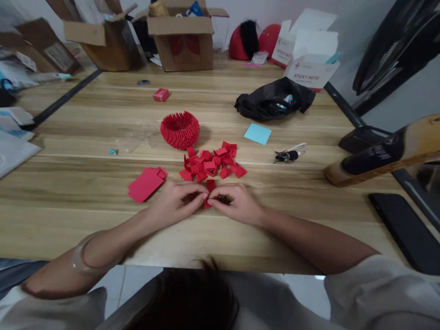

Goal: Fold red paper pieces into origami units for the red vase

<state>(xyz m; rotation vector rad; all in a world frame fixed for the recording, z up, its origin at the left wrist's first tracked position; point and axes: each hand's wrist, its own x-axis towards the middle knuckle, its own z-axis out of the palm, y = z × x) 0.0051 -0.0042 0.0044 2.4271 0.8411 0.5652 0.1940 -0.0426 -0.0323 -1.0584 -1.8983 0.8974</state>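
Note:
My left hand (178, 200) and my right hand (233, 202) meet at the table's near middle, fingers pinched together on a small red paper piece (210, 186). Just beyond them lies a pile of folded red paper pieces (213, 164). A stack of flat red paper sheets (146, 183) rests left of my left hand. Farther back stands a round red bowl-shaped paper model (180, 129) built of folded pieces. A pale bangle circles my left wrist.
A blue sticky note (257, 133), keys (288, 155) and a black bag (273, 100) lie to the right. Cardboard boxes (182, 39) and sticky-note boxes (309, 50) line the back. A dark phone (402, 229) sits at the right edge of the wooden table (68, 201).

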